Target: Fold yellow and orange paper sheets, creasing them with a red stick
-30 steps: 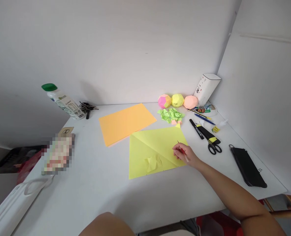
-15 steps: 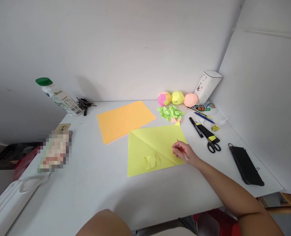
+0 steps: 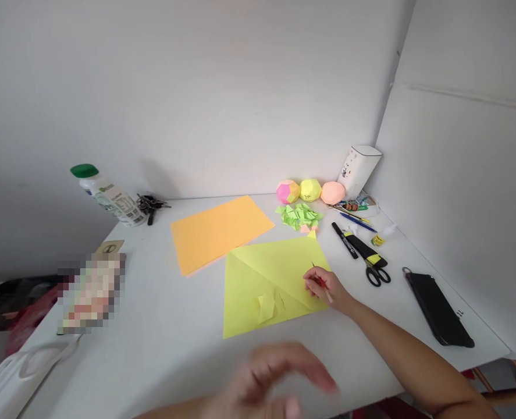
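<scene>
My right hand (image 3: 325, 287) rests on the right part of a creased yellow paper sheet (image 3: 244, 276). Its fingers are closed round a slim red pen-like tool (image 3: 321, 281) with a thin dark tip pointing up and away. A small folded yellow paper piece (image 3: 266, 306) lies on the sheet, left of that hand. My left hand (image 3: 279, 372), blurred by motion, hovers near the front of the table, below the sheet. Its index finger and thumb are apart, with nothing visible between them. Behind the yellow sheet lie orange paper sheets (image 3: 220, 233).
Folded green paper pieces (image 3: 299, 216) lie before three paper balls (image 3: 310, 190). To the right are a black marker (image 3: 345, 240), scissors (image 3: 373, 265), a blue pen (image 3: 358, 222) and a black pouch (image 3: 438, 308). A green-capped bottle (image 3: 111, 198) and keys (image 3: 150, 205) stand left.
My left hand has come into view at the front of the table. The view has tilted up slightly. My right hand stays in place on the yellow sheet, still holding the red tool.
</scene>
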A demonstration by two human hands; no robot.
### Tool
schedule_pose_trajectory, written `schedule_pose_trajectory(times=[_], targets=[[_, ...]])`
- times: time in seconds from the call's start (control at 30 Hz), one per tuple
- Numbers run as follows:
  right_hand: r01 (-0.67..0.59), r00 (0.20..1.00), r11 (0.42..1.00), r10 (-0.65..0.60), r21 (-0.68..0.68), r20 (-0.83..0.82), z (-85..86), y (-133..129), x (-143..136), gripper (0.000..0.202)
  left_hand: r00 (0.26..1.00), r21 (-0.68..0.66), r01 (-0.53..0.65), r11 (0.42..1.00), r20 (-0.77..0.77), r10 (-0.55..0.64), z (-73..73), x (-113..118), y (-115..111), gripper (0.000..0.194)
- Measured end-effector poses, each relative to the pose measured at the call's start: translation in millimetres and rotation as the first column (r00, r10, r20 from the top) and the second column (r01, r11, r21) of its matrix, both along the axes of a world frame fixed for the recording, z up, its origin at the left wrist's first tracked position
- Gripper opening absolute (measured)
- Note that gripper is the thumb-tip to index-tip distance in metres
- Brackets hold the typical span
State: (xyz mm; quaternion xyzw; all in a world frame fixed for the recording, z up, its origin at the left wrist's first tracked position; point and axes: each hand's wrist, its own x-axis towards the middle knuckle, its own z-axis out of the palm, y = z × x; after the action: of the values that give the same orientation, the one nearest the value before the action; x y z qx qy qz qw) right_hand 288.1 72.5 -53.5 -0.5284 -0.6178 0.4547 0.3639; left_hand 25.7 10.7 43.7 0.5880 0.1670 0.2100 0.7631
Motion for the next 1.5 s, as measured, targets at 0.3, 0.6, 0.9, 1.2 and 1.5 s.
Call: schedule_pose_trajectory(times=[0.3, 0.6, 0.9, 1.2, 1.5], targets=[[-0.029, 0.987, 0.967, -0.012, 0.252, 0.160, 13.9, -10.3, -21.4, 0.013, 0.315, 0.951, -0.067, 0.301, -0.266, 0.911, -108.9, -102.7, 164.7, 0.054], [-0.314, 0.792, 0.936, 0.165, 0.160, 0.588, 11.3, 14.7, -88.7, 0.044, 0.097, 0.948, 0.051, 0.314, -0.317, 0.943, -130.4, -104.5, 161.3, 0.068], [-0.192, 0.790, 0.980, 0.129, 0.042, 0.599, 9.4, 25.6, -111.4, 0.050, 0.035, 0.954, 0.045, 0.295, -0.297, 0.954, -126.4, -105.9, 158.5, 0.070], [-0.164, 0.808, 0.986, 0.112, 0.039, 0.578, 12.9, 17.9, -116.4, 0.036, -0.039, 0.931, 0.088, 0.355, -0.353, 0.935, -119.7, -102.5, 157.7, 0.062], [-0.176, 0.811, 0.982, 0.108, 0.063, 0.574, 15.4, 15.8, -120.6, 0.031, -0.176, 0.941, 0.101, 0.323, -0.302, 0.937, -119.3, -97.2, 156.1, 0.061]])
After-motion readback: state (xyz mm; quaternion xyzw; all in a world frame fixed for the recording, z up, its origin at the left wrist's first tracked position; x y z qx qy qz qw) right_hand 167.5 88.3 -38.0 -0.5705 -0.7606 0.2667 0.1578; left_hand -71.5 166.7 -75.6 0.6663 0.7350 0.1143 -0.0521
